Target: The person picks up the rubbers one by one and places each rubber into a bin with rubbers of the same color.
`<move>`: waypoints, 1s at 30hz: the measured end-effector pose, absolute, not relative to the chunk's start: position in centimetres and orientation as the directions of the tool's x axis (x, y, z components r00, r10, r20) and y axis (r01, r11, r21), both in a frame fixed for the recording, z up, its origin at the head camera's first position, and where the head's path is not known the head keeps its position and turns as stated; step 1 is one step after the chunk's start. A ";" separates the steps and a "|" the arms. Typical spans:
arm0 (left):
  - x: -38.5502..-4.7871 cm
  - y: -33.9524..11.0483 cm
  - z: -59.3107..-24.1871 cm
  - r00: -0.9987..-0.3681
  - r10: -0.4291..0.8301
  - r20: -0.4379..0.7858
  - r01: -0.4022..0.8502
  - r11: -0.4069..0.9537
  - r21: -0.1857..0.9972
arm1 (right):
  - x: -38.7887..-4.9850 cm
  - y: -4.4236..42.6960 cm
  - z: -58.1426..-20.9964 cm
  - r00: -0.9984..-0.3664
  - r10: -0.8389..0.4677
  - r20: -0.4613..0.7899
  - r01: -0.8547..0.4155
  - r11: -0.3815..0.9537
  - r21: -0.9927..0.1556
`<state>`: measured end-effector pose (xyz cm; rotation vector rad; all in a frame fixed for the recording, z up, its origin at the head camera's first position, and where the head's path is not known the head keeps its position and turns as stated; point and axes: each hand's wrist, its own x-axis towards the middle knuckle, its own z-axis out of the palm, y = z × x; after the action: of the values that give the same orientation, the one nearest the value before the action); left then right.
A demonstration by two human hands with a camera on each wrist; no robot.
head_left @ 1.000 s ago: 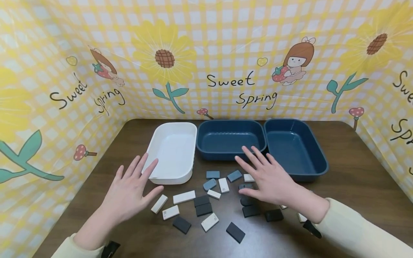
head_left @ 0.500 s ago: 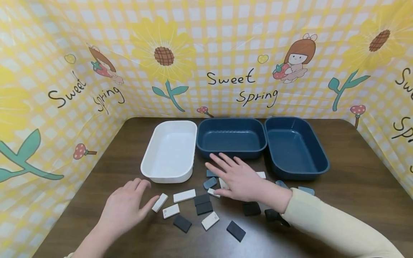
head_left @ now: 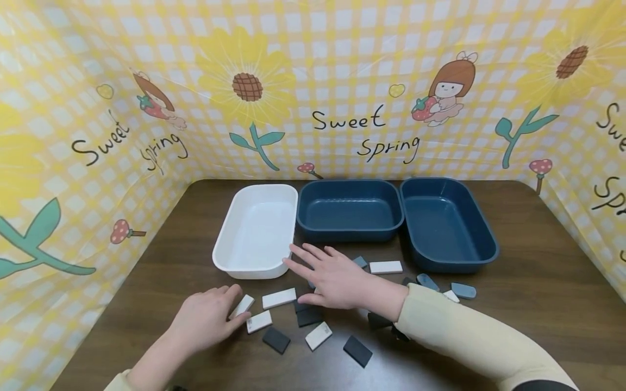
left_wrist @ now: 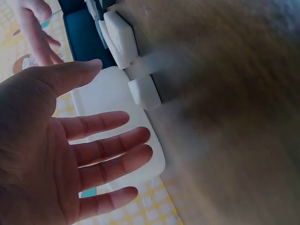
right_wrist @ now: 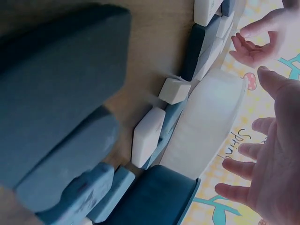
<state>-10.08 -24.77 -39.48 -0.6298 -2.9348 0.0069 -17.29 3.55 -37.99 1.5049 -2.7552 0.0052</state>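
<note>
My left hand (head_left: 207, 320) is low over the table, thumb and fingers on either side of a small white block (head_left: 243, 305); in the left wrist view the hand (left_wrist: 61, 150) has its fingers apart and grips nothing. Whether it touches the block I cannot tell. A second white block (head_left: 259, 322) lies by the thumb. Fingers spread, my right hand (head_left: 337, 278) hovers above the middle blocks, covering several of them. A long white block (head_left: 279, 298) lies left of its thumb. The right wrist view shows an empty right palm (right_wrist: 276, 154).
Behind the hands stand a white tray (head_left: 255, 271), a dark blue tray (head_left: 349, 235) and another dark blue tray (head_left: 452, 267). Black blocks (head_left: 357, 351) and a white block (head_left: 319, 336) lie in front. Grey-blue pieces (head_left: 463, 291) lie at the right, beside the right sleeve (head_left: 455, 331).
My right hand has moved left across the blocks from near the blue trays. My left hand has come down from beside the white tray to the small white block.
</note>
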 end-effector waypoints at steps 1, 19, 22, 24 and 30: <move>-10.1 -24.7 -39.5 -0.905 0.409 0.120 0.408 0.912 -0.032 | -17.3 3.4 -38.0 -0.541 -0.841 0.000 -0.841 0.541 -0.004; -10.8 -24.4 -40.1 -0.917 0.397 0.046 0.396 0.918 -0.020 | -17.4 2.2 -38.6 -0.538 -0.843 -0.029 -0.842 0.535 0.061; -10.9 -24.5 -40.2 -0.916 0.398 0.048 0.398 0.917 -0.018 | -17.4 2.2 -38.6 -0.539 -0.842 -0.027 -0.841 0.537 0.064; -11.0 -24.5 -40.3 -0.915 0.400 0.048 0.400 0.917 -0.017 | -17.4 2.2 -38.6 -0.539 -0.842 -0.022 -0.841 0.537 0.067; -11.1 -24.4 -40.3 -0.916 0.401 0.015 0.400 0.916 -0.016 | -17.4 2.1 -38.6 -0.537 -0.844 -0.006 -0.843 0.535 0.054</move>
<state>-11.15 -24.36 -40.33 -0.6389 -3.0571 0.0192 -17.45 2.12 -38.64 1.5023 -2.7348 -0.0782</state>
